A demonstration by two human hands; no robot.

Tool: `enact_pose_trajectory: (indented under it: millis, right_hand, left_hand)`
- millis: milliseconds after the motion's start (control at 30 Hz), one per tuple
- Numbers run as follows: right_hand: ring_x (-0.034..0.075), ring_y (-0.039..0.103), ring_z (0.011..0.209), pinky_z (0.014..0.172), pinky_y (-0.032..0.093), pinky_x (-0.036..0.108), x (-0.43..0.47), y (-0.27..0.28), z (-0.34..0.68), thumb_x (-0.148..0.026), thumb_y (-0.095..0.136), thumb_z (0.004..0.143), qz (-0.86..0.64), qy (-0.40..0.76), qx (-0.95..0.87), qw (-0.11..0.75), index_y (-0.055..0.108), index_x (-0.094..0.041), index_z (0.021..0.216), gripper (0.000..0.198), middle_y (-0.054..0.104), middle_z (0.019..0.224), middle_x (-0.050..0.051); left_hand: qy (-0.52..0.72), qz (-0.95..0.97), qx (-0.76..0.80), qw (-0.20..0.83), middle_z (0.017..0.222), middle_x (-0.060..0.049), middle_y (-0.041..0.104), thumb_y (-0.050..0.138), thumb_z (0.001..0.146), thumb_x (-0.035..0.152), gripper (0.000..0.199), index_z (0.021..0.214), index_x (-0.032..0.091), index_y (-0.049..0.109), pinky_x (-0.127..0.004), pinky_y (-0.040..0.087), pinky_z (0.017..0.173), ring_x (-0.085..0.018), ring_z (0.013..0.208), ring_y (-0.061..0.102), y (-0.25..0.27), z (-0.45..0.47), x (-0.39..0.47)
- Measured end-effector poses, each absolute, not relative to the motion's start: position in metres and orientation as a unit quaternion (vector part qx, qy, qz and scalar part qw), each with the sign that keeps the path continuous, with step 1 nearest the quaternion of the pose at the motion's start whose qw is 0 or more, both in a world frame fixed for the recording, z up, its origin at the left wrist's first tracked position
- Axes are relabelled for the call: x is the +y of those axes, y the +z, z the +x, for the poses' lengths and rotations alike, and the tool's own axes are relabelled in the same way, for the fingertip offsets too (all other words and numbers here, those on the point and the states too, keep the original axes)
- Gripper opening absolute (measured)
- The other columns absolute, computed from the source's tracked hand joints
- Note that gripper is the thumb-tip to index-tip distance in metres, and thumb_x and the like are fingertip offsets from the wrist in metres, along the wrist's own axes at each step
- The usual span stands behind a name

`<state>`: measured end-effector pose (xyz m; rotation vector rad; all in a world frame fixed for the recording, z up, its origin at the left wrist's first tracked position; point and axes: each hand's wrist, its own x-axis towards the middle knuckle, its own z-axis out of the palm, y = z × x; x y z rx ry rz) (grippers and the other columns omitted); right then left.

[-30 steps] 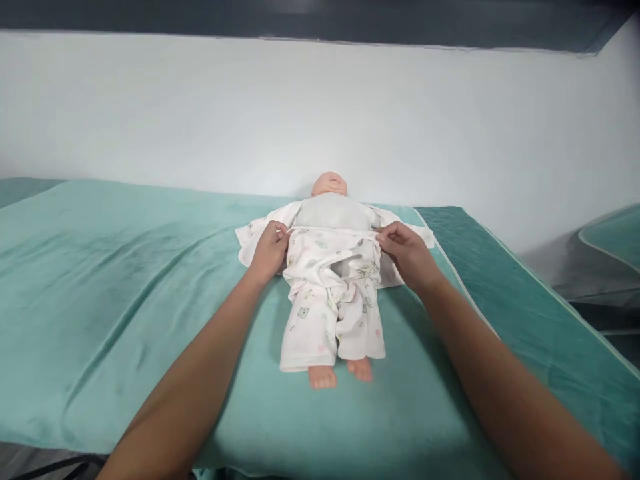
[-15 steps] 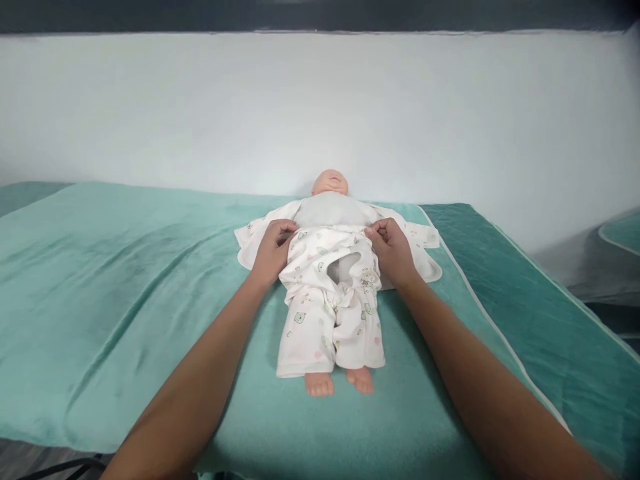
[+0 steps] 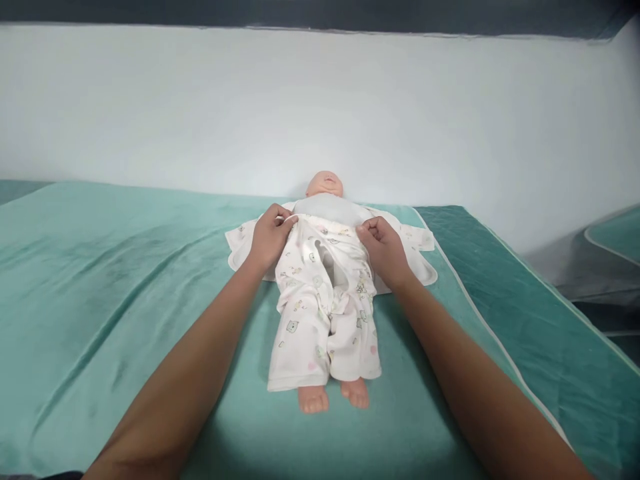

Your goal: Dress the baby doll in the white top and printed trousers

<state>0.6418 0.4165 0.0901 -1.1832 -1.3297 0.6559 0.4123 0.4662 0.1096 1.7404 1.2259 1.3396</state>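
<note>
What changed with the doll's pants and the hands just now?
The left hand drew its side of the waistband up toward the doll's head, and the right hand moved inward. Both hands still pinch the pants. The doll still lies on the green cover, feet poking out.

Both arms [image 3: 200, 360] stretch forward, left hand [image 3: 273, 235] and right hand [image 3: 384, 248] pinching.
</note>
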Motion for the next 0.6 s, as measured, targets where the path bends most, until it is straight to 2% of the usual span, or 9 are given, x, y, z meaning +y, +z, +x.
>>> enact_pose_trajectory:
  millis: [133,267,367,500,600]
  right_hand:
    - [0.012,0.043,0.057,0.053,0.039,0.027,0.426,0.081,0.652,-0.049,0.072,0.078,-0.469,0.442,-0.444,0.622,0.056,-0.023,0.073,0.032,0.051,0.063,-0.004]
    - [0.014,0.047,0.060,0.057,0.044,0.030,0.429,0.073,0.655,-0.047,0.077,0.073,-0.417,0.522,-0.379,0.640,0.055,-0.023,0.071,0.032,0.054,0.066,-0.002]
    - [0.015,0.049,0.063,0.061,0.044,0.030,0.426,0.074,0.655,-0.042,0.079,0.071,-0.395,0.560,-0.388,0.616,0.058,-0.023,0.074,0.029,0.055,0.069,-0.002]
    - [0.012,0.049,0.063,0.060,0.041,0.027,0.416,0.081,0.664,-0.035,0.083,0.068,-0.379,0.590,-0.422,0.574,0.060,-0.023,0.082,0.029,0.055,0.071,-0.004]
    - [0.011,0.052,0.065,0.060,0.041,0.025,0.411,0.086,0.673,-0.032,0.083,0.066,-0.395,0.595,-0.465,0.523,0.060,-0.024,0.091,0.035,0.059,0.079,-0.004]
  left_hand:
    - [0.532,0.630,0.486,0.290,0.076,0.002,0.060,0.061,0.083,0.035,0.016,0.079,0.022,0.053,-0.027,0.040,0.068,-0.014,0.071,0.053,0.102,0.414,0.479]
    - [0.541,0.611,0.504,0.283,0.077,0.002,0.057,0.060,0.083,0.036,0.017,0.080,0.021,0.053,-0.026,0.039,0.069,-0.014,0.074,0.052,0.096,0.414,0.482]
    - [0.480,0.645,0.512,0.301,0.077,0.002,0.056,0.057,0.085,0.038,0.020,0.076,0.020,0.052,-0.026,0.038,0.071,-0.014,0.075,0.050,0.095,0.410,0.480]
    - [0.387,0.675,0.547,0.310,0.068,0.002,0.051,0.051,0.088,0.053,0.040,0.066,0.020,0.046,-0.027,0.033,0.064,-0.015,0.068,0.044,0.100,0.403,0.470]
    - [0.355,0.634,0.579,0.369,0.073,0.000,0.059,0.057,0.081,0.062,0.043,0.072,0.019,0.055,-0.028,0.036,0.062,-0.016,0.069,0.049,0.103,0.399,0.462]
